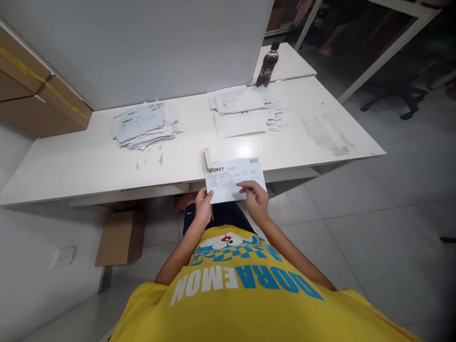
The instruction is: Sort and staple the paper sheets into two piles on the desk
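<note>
A printed paper sheet (228,194) with a PONY heading is held over the front edge of the white table. Its lower left corner is pinched in my left hand (204,205), thumb on top. My right hand (257,198) is over the sheet's right part, its fingers apart and the index finger stretched toward the printed lines. Just at the sheet's upper left corner lies a small beige stapler-like object (208,158).
The white table (185,156) bears a pile of printed sheets (142,123) at left and another paper pile (242,102) at centre back. A dark drink bottle (268,65) stands behind. Cardboard boxes (64,107) are at far left, one carton (119,237) below. A grey partition (160,47) rises behind.
</note>
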`<move>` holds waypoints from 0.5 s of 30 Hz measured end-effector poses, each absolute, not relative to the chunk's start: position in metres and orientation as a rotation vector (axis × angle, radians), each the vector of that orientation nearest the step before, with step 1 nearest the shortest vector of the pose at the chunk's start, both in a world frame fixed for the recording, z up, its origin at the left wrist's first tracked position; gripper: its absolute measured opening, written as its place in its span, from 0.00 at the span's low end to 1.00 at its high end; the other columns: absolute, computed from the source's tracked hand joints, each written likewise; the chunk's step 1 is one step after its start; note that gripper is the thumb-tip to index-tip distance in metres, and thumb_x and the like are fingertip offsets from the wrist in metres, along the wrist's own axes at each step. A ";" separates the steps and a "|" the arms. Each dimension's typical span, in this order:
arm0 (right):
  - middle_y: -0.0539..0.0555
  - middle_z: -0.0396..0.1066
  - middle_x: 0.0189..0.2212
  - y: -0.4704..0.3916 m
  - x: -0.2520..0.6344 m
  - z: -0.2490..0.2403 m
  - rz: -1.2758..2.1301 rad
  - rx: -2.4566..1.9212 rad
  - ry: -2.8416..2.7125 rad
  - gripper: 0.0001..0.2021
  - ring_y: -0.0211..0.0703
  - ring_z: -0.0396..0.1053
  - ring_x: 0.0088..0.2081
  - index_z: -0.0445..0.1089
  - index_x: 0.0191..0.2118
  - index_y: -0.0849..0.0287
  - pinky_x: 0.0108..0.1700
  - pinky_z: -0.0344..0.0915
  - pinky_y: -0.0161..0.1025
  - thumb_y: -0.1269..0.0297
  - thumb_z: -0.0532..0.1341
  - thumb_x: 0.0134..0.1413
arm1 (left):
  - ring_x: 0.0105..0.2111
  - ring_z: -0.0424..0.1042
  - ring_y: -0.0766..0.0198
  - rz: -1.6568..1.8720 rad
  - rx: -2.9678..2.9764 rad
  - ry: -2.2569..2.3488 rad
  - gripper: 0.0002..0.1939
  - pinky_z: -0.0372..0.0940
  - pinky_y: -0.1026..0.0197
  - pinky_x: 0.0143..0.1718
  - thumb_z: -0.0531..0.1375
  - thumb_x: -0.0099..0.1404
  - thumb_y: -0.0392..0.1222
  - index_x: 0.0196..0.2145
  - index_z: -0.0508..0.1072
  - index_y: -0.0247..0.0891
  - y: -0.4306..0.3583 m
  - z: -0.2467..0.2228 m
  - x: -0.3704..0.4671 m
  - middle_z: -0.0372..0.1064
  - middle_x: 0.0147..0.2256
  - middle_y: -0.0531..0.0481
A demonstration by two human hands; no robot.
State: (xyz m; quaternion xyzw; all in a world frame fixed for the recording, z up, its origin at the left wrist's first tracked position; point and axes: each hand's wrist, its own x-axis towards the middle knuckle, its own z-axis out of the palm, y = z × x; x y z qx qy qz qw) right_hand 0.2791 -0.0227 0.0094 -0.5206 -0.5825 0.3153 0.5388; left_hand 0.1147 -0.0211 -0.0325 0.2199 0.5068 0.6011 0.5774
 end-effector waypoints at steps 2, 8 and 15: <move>0.50 0.70 0.24 -0.044 0.275 -0.009 0.930 -1.282 -1.294 0.11 0.40 0.68 0.27 0.72 0.32 0.55 0.34 0.67 0.40 0.64 0.53 0.55 | 0.38 0.73 0.60 1.419 0.513 1.194 0.21 0.66 0.59 0.43 0.71 0.46 0.49 0.34 0.71 0.36 -0.020 -0.033 0.115 0.74 0.36 0.48; 0.49 0.73 0.25 -0.065 0.253 -0.041 1.750 -1.217 -0.902 0.18 0.35 0.62 0.19 0.69 0.35 0.57 0.19 0.55 0.32 0.48 0.64 0.43 | 0.39 0.73 0.59 1.404 0.523 1.207 0.22 0.66 0.59 0.42 0.70 0.47 0.49 0.36 0.70 0.37 -0.019 -0.030 0.120 0.74 0.35 0.48; 0.47 0.65 0.18 -0.031 0.251 -0.014 1.536 -1.165 -0.660 0.17 0.33 0.56 0.17 0.59 0.22 0.55 0.20 0.54 0.33 0.48 0.62 0.46 | 0.35 0.72 0.62 1.353 0.633 1.201 0.17 0.66 0.62 0.37 0.67 0.52 0.49 0.36 0.71 0.37 -0.023 -0.023 0.120 0.73 0.35 0.48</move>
